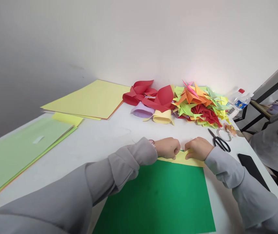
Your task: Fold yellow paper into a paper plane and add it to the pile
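Observation:
A large green paper sheet point(163, 198) lies on the white table in front of me. Across its far edge runs a pale yellow paper strip point(187, 160), partly covered by my fingers. My left hand point(167, 148) is closed, its curled fingertips pinching the strip near its middle. Just to the right, my right hand point(198, 148) grips the same strip between thumb and fingers. A small bit of green shows in the gap between the two hands. What lies under the fingers is hidden.
Yellow sheets point(92, 97) and light green sheets point(27, 146) are stacked at left. Red paper cones point(162, 97) and a heap of folded paper stars point(199, 104) stand by the wall. Scissors point(219, 140), a tape roll point(224, 135) and a black phone point(252, 169) lie right.

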Available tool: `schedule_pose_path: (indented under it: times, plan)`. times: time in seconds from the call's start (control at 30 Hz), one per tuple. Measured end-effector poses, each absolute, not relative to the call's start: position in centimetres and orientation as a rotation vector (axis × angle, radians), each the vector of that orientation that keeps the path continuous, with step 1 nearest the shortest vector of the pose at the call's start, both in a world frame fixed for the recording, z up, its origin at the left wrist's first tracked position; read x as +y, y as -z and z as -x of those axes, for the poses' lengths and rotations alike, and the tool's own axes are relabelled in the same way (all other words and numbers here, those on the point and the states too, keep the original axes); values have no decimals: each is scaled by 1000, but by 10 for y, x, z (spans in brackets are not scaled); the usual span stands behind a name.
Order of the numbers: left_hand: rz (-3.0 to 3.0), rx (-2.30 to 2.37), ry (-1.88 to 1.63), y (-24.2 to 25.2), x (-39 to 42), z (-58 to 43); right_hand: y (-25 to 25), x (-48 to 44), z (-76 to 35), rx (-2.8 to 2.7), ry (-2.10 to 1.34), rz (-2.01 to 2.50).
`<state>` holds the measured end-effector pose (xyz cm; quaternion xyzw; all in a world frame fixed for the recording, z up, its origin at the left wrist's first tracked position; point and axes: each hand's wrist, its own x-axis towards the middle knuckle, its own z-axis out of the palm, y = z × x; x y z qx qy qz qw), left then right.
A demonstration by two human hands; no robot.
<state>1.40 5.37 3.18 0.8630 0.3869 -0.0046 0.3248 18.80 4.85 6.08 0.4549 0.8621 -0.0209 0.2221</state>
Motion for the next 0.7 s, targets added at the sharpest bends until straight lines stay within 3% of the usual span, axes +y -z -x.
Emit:
schedule_pose_path:
  times: [0.33, 0.7]
  plan:
    - [-2293, 1070, 16, -25, 57, -17, -70, 34, -184, 2404, -190, -1213]
    - [-2546, 958, -21, -28, 48, -10, -57, 30, -172, 2533, -103, -1061]
